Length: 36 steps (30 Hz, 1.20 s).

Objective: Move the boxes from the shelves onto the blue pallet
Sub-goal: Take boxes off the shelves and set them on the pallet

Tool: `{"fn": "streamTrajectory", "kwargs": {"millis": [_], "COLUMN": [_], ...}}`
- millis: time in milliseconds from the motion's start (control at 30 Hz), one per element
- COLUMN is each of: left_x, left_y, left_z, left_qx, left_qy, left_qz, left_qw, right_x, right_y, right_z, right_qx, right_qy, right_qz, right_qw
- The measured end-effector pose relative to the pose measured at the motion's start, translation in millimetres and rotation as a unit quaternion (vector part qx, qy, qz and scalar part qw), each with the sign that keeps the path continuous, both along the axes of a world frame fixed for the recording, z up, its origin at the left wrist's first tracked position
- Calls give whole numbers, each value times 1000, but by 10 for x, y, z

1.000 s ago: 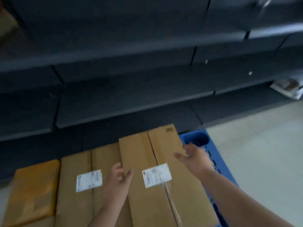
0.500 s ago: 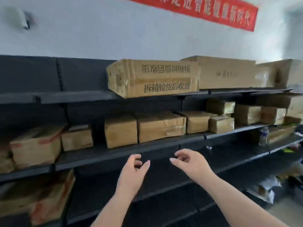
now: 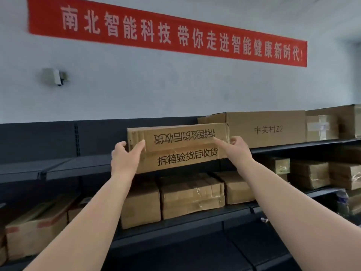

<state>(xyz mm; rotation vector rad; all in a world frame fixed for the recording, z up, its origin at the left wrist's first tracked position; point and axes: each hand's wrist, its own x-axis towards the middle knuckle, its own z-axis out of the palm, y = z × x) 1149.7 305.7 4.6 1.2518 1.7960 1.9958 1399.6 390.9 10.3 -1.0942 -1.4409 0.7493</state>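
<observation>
Printed box (image 3: 181, 147): flat, wide brown cardboard carton on the top shelf (image 3: 78, 165), its front edge jutting out over the shelf lip. Black characters run along the lower front face, and the same line appears upside down on the flap above. Edges are scuffed and the corners look worn.
Left hand (image 3: 125, 155): at the box's left end, thumb laid up across the front face, the other fingers (image 3: 121, 144) curled round the left corner, gripping the box.
Right hand (image 3: 237, 148): at the box's right end, forefinger stretched out along the front face just under the upside-down print, the remaining fingers bent by the right corner. Whether they grip the side cannot be told.
Beyond the right fingers: a larger plain carton (image 3: 267, 128) with short black lettering, standing just beside the printed box on the same shelf.
Below the fingers: middle shelf (image 3: 195, 218) carrying a row of taped brown boxes (image 3: 192, 194).
Above the fingers: pale wall with a red banner (image 3: 166, 32) bearing white characters.
</observation>
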Motion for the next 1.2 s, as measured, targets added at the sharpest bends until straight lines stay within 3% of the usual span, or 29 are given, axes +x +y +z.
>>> {"fn": "streamTrajectory", "kwargs": {"millis": [233, 433, 533, 767, 1033, 1200], "left_x": [7, 31, 122, 319, 510, 700], "left_y": [634, 934, 930, 498, -357, -889], "left_z": [376, 486, 395, -282, -1316, -2065], "left_qx": [-36, -66, -71, -28, 2, -54], "left_qy": [-130, -236, -232, -303, -284, -290], "left_qz": [45, 86, 104, 79, 62, 51], "left_qw": [990, 966, 965, 949, 957, 954], "right_x": [208, 118, 111, 327, 584, 910], "right_y": [1083, 1702, 1837, 1592, 500, -63], "right_z": [449, 668, 576, -96, -1114, -1834], "right_qx": [-11, -170, -183, -197, -155, -200], "right_qy": [2, 103, 115, 189, 230, 228], "right_qz": [-6, 135, 133, 168, 210, 182], "right_qw": [1000, 971, 967, 947, 937, 935]}}
